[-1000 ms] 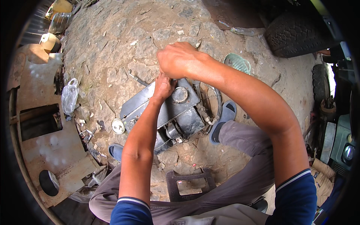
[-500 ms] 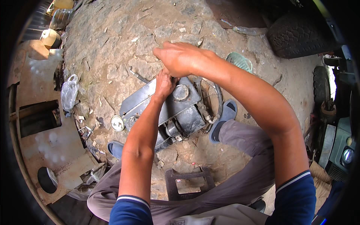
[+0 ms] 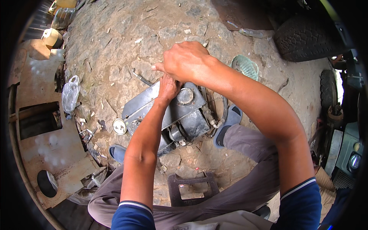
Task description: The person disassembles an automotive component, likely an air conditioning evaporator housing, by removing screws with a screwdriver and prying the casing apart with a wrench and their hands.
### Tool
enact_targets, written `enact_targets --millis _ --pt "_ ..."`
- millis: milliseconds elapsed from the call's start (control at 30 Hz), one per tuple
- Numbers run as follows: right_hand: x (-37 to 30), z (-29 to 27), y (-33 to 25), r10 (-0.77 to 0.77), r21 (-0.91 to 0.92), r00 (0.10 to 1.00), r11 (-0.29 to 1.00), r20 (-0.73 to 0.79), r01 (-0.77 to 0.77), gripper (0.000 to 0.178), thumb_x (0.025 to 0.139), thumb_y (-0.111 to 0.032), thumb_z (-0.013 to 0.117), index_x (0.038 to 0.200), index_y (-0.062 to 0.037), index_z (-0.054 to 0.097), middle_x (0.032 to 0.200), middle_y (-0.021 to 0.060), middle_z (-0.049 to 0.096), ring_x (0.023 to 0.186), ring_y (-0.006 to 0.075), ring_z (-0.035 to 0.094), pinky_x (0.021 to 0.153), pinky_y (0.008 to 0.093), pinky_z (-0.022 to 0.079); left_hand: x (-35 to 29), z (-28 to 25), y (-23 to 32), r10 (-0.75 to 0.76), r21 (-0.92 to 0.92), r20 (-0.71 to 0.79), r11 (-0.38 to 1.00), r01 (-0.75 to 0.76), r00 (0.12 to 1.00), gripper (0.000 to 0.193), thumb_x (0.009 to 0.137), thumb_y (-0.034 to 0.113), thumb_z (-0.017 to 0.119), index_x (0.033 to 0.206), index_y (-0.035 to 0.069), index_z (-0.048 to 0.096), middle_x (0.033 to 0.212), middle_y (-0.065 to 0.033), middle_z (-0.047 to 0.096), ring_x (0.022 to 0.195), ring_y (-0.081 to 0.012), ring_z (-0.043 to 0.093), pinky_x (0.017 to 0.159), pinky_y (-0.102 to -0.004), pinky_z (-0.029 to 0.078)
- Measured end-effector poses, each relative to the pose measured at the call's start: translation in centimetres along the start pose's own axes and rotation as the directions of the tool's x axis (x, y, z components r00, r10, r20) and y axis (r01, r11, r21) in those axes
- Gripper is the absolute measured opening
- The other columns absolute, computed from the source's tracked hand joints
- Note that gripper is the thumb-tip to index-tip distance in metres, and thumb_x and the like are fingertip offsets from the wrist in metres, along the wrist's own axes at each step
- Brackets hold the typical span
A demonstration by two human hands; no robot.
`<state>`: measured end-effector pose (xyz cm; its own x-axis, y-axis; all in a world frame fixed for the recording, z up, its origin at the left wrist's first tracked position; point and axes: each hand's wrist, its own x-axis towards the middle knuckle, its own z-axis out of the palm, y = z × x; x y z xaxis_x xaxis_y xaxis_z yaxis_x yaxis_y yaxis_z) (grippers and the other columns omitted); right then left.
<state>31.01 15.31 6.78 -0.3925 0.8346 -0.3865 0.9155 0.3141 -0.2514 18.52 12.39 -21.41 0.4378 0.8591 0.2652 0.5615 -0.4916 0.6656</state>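
A dark grey metal unit [image 3: 194,123] rests on the stony ground in front of me, with a round cap [image 3: 185,96] on its top. My left hand [image 3: 168,89] is at the unit's far edge, fingers bent down and pressed together; what they grip is hidden. Just above it, my right hand [image 3: 184,61] is closed in a fist with the thumb sticking out to the left. Whatever lies inside that fist is hidden by the hand itself. A black hose [image 3: 224,109] with a metal fitting runs along the unit's right side. A round pale lid [image 3: 119,126] lies at its left.
A dark plastic stool [image 3: 176,191] stands between my legs. Rusty cut sheet metal [image 3: 73,149] and a clear plastic bag [image 3: 70,96] are on the left. A green basket [image 3: 249,68] sits beyond my right forearm, and a large tyre [image 3: 306,38] is at the far right.
My right fist has turned, so its thumb now points left, lower than its outstretched part was before. My left hand and the metal unit have stayed almost in place.
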Motion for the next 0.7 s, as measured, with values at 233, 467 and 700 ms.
enact_targets --millis 233,467,700 --pt "0.6 2.0 1.5 -0.117 0.037 0.989 0.992 -0.091 0.120 0.025 0.090 -0.022 0.063 0.099 0.0006 0.070 0.091 0.0243 0.073 0.092 0.0394 0.072 0.077 0.0461 0.057 -0.1 0.8 -1.3 0.050 -0.115 0.051 0.992 -0.044 0.997 0.030 0.082 0.012 0.070 0.111 0.007 0.066 0.115 -0.0191 0.067 0.105 -0.0423 0.061 0.084 -0.0543 0.048" --pt "0.7 1.9 1.0 -0.019 -0.066 0.995 0.998 -0.094 0.013 0.032 0.088 -0.019 0.067 0.113 0.0010 0.061 0.091 0.0269 0.072 0.093 0.0408 0.071 0.079 0.0488 0.057 0.5 -0.4 1.0 0.027 -0.056 -0.038 0.998 -0.029 0.999 0.016 0.081 0.009 0.069 0.096 0.004 0.070 0.094 -0.0182 0.069 0.092 -0.0406 0.065 0.080 -0.0490 0.051" --pt "-0.1 3.1 1.1 -0.121 0.087 0.971 0.986 -0.206 0.142 0.030 0.090 -0.018 0.063 0.112 0.0015 0.059 0.089 0.0275 0.071 0.091 0.0413 0.071 0.079 0.0484 0.057 0.1 -0.4 1.3 -0.028 -0.151 -0.038 0.988 0.022 0.999 0.029 0.083 0.013 0.069 0.110 0.003 0.066 0.098 -0.0198 0.069 0.096 -0.0442 0.064 0.081 -0.0500 0.051"
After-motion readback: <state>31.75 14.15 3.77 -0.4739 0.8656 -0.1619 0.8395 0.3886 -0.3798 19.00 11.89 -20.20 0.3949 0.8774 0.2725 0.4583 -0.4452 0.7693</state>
